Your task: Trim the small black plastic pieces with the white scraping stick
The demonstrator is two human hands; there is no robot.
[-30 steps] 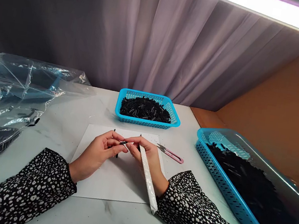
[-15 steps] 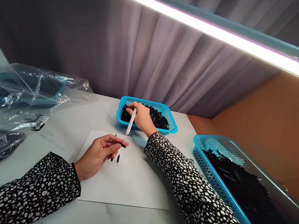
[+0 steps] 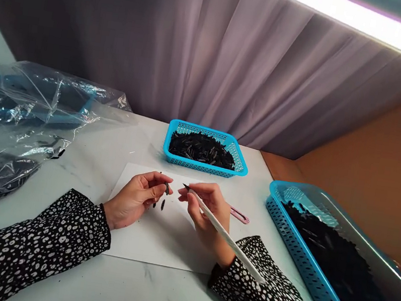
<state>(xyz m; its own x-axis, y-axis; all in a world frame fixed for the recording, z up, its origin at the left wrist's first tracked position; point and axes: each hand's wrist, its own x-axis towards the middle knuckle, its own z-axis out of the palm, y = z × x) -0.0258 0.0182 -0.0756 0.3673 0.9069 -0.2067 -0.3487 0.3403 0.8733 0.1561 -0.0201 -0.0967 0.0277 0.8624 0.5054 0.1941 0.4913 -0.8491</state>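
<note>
My left hand [image 3: 136,198] is closed in a pinch on a small dark sliver [image 3: 167,189], held over a white sheet [image 3: 156,244]. Facing it a short gap away, my right hand [image 3: 210,212] grips a slim white stick [image 3: 225,236] like a pen. Its long end slants back over my right sleeve. A dark pointed bit [image 3: 186,186] shows at the fingertips; whether it is the stick's own tip or a separate piece, I cannot tell. On the sheet below my left fingers lies another dark sliver [image 3: 162,204], with more partly hidden beside it.
Behind the sheet stands a blue basket [image 3: 204,165] full of black pieces. A larger blue basket [image 3: 294,250] of black pieces, partly under clear plastic, is at right. Clear plastic bags [image 3: 53,103] cover the left side. A pink-handled tool [image 3: 239,215] lies beyond my right hand.
My right hand has come back from the far basket toward my left hand, the white stick still in it. The pink-handled tool now shows. The view has shifted slightly.
</note>
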